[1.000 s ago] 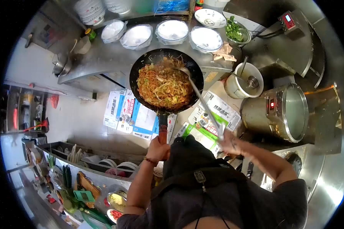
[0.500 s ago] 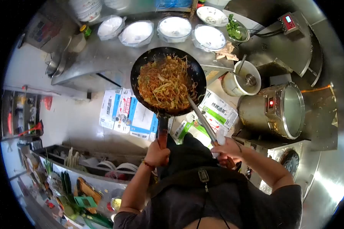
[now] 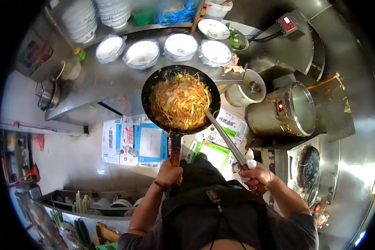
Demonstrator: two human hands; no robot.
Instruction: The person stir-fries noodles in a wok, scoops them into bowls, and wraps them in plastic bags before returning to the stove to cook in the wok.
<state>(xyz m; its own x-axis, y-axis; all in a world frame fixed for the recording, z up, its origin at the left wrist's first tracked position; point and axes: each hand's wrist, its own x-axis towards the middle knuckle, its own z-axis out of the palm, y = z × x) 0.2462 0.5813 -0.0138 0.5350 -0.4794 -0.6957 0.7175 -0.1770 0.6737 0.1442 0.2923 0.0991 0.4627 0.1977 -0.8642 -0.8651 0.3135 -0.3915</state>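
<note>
Brown noodles tossed with pale shredded vegetables (image 3: 181, 102), heaped in a round, black metal wok (image 3: 214, 93), straight ahead of both hands and slightly nearer the left. Long axis of wok and handle running away from the body, handle toward the torso, bowl toward the grey steel tabletop (image 3: 83, 87). Far rim close to the tabletop's front edge in view; cannot tell whether touching it or just short of it. Left hand (image 3: 169, 173) clenched around the reddish-brown wooden grip (image 3: 175, 156) at the near end of the handle, thumb side inward, forearm reaching forward from beside the torso, elbow bent. Right hand (image 3: 258, 177) farther back and out to the right, fingers curled around the end of a long, grey metal utensil (image 3: 228, 139), with a crumpled white cloth (image 3: 249, 157) bunched at the grasp. Utensil slanting forward and inward from there, across the near right side of the wok's rim, far end hidden among the noodles. Right elbow bent and well out from the body, forearm angled inward. Beyond the wok, on the tabletop, a row of white bowls lined with clear plastic (image 3: 181, 45).
</note>
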